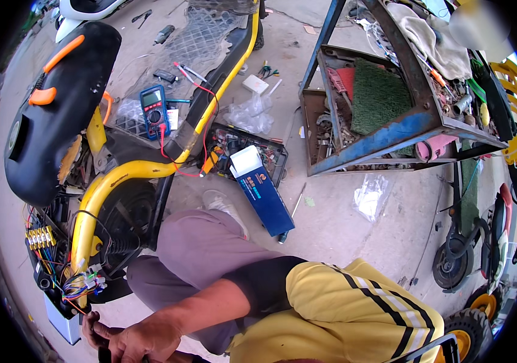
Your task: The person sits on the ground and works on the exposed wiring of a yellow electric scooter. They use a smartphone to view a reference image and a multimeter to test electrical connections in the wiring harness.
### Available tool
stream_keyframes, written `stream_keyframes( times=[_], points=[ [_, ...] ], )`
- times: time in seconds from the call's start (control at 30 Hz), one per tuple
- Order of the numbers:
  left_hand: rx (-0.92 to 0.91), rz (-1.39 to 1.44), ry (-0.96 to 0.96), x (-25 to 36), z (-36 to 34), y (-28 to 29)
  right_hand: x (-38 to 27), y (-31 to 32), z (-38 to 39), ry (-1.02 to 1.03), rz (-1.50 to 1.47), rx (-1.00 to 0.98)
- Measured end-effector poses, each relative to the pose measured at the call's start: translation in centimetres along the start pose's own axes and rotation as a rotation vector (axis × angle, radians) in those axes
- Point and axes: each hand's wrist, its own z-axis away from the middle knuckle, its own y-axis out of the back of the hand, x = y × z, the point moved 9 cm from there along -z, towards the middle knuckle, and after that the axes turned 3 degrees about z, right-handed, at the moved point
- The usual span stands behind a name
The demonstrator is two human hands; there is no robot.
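Observation:
My right hand (143, 340) reaches across to the lower left, its fingers curled closed. A small dark piece (103, 354) shows beside its fingers, too cut off to name. Fingers that seem to be my left hand's (92, 330) are bent together just past it; the rest of that hand is hidden. A thin red-orange wire (74, 305) runs down to these fingers from a bundle of coloured wires (81, 284) with white connectors. That bundle hangs at the end of the yellow frame tube (92, 212) of a two-wheeler. A row of yellow connectors (40, 238) sits above it.
A blue multimeter (154, 112) with red leads lies by the frame, near the black seat or tank (68, 109). An open dark blue box (264, 201) leans on a tray of parts (278, 160). To the right stand a rusty metal rack (373, 145) and a scooter (454, 260).

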Motion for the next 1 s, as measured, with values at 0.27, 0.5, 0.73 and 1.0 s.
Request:
stream_keyframes(
  times=[0.27, 0.5, 0.73, 1.0],
  points=[
    [0.17, -0.038, 0.088, 2.1, 0.1, -1.1, -0.8, -0.5, -0.1, 0.045, 0.049, -0.016],
    [0.26, -0.05, 0.15, 3.4, 1.1, 0.3, -0.5, -1.1, -0.2, -0.021, -0.012, 0.038],
    [0.293, -0.012, 0.173, 3.5, -1.0, -0.4, 1.2, -1.2, 0.8, -0.194, -0.246, 0.039],
    [0.366, -0.018, 0.245, 3.6, -0.9, 0.4, 4.5, -0.4, 1.3, -0.148, 0.011, 0.094]
  ],
)
